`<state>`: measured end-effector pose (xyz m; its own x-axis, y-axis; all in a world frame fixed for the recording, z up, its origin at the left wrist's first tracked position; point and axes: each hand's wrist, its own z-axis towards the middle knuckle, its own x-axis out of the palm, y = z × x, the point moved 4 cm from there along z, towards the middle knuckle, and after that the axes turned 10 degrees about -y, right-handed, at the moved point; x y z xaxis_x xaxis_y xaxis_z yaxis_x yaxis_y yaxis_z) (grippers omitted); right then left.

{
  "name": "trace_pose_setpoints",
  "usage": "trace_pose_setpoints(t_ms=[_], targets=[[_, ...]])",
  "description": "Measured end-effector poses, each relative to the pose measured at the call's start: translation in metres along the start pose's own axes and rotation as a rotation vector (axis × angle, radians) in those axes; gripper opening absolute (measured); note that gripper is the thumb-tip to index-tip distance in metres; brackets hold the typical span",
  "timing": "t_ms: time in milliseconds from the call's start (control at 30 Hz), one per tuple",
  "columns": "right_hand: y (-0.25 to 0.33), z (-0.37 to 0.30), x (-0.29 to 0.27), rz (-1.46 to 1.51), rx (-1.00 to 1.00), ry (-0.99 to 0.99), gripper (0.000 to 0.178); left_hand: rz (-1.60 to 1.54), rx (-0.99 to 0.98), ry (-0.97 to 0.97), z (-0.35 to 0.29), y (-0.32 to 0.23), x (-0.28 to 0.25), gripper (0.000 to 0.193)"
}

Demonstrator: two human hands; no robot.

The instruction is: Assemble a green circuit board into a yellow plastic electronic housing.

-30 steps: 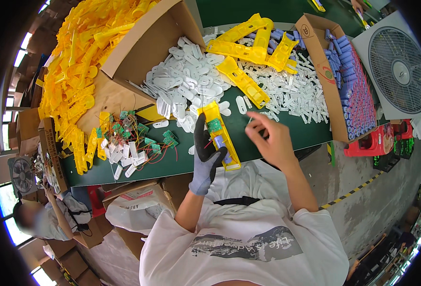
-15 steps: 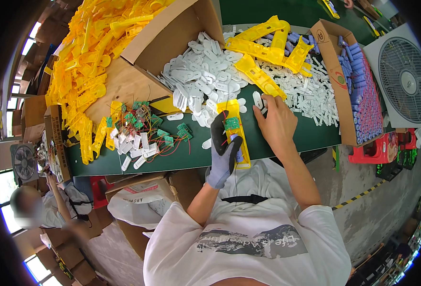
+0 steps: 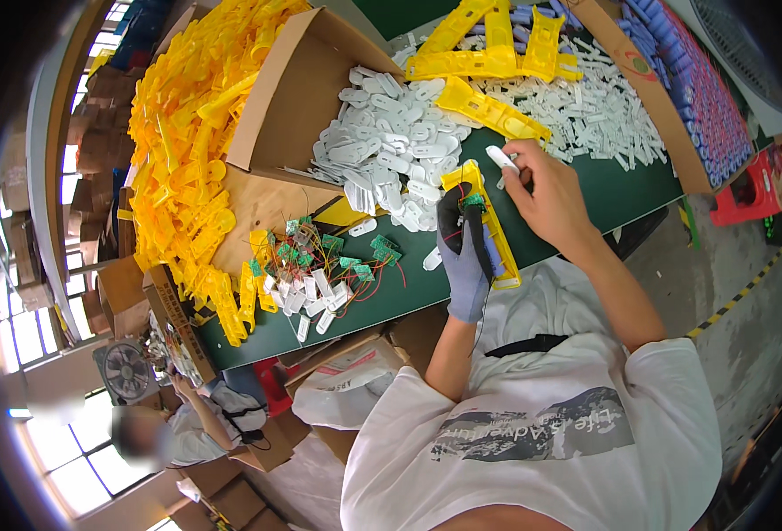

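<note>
In my gloved left hand [image 3: 465, 265] is a long yellow plastic housing [image 3: 495, 219], held upright along the palm with the fingers wrapped round it. Inside the housing sit a small green circuit board [image 3: 474, 202] with thin red wires and a purple battery cell [image 3: 494, 255], partly hidden by the glove. My bare right hand [image 3: 552, 196] pinches a white oval plastic piece [image 3: 501, 158] between thumb and fingers, just right of the housing's far end and apart from it. Beyond both hands spreads a heap of similar white oval pieces [image 3: 391, 133].
Yellow housings [image 3: 187, 133] are piled at the left beside a tilted cardboard box [image 3: 289, 88]. Wired green boards and white parts [image 3: 316, 283] lie left of my hands. Small white pieces [image 3: 612, 115] cover the right side, near a carton of purple cells [image 3: 701, 106]. Another person [image 3: 201, 420] sits at left.
My right hand has lifted a white oval piece off the table. The left hand still grips the housing. The whole view has turned and shifted.
</note>
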<state>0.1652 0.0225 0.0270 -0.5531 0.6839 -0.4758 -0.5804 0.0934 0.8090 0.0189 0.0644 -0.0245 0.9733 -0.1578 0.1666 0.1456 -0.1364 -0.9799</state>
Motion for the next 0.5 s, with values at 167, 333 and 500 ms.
trace_pose_setpoints(t_ms=[167, 333, 500], targets=[[-0.012, -0.024, -0.015, 0.552, 0.223, 0.076, 0.019, 0.015, -0.022, 0.035, -0.006, -0.004, 0.001, 0.027], [-0.026, -0.044, -0.005, 0.88, 0.58, 0.41, 0.014, 0.103, 0.02, 0.03, -0.01, -0.014, 0.003, 0.027], [-0.023, -0.044, 0.005, 0.749, 0.524, 0.42, 0.019, 0.112, 0.003, 0.03, -0.008, -0.004, -0.003, 0.027]])
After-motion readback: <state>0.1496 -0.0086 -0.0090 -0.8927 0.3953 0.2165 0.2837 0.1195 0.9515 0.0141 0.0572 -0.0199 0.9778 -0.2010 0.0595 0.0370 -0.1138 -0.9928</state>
